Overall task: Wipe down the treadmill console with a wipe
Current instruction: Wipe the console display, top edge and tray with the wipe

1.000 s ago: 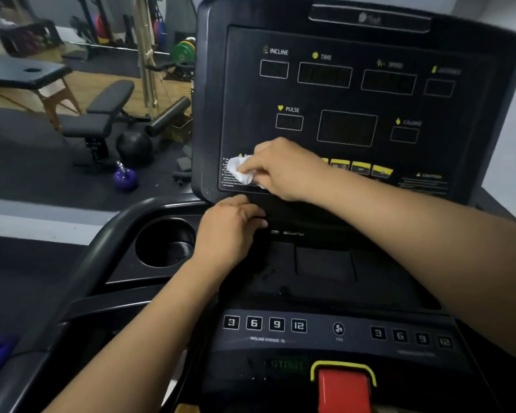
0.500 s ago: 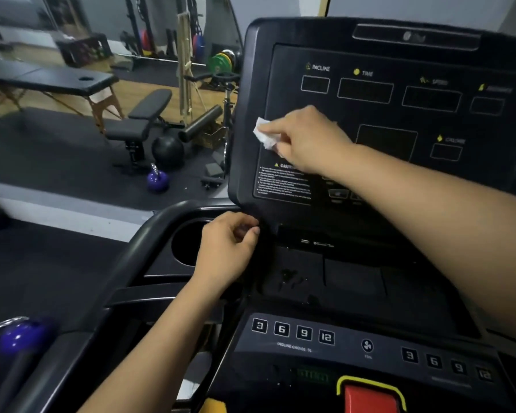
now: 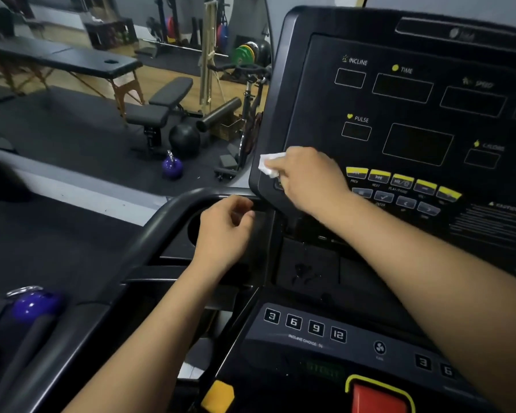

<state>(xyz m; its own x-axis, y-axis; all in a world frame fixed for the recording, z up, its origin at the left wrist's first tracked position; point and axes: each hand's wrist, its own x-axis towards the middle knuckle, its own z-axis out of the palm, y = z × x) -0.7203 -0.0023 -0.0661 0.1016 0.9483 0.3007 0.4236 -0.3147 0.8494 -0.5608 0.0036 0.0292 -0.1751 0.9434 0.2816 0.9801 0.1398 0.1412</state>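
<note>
wipe (image 3: 268,168): white, bunched, at treadmill console (image 3: 319,114) lower-left edge | our right hand (image 3: 307,180): fingers curled round it, pressing | our left hand (image 3: 224,231): fingers loosely curled, empty | we judge it light, soft, limp; hold the bunched middle

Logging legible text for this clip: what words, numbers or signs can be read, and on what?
"INCLINE" – console panel
"TIME" – console panel
"PULSE" – console panel
"PREV", "NEXT" – below yellow buttons
"3 6 9 12" – keys on lower control bar
"INCLINE CHOICE" – below those keys
Too blurred: remaining panel labels, caution text, green display, top logo.
</note>
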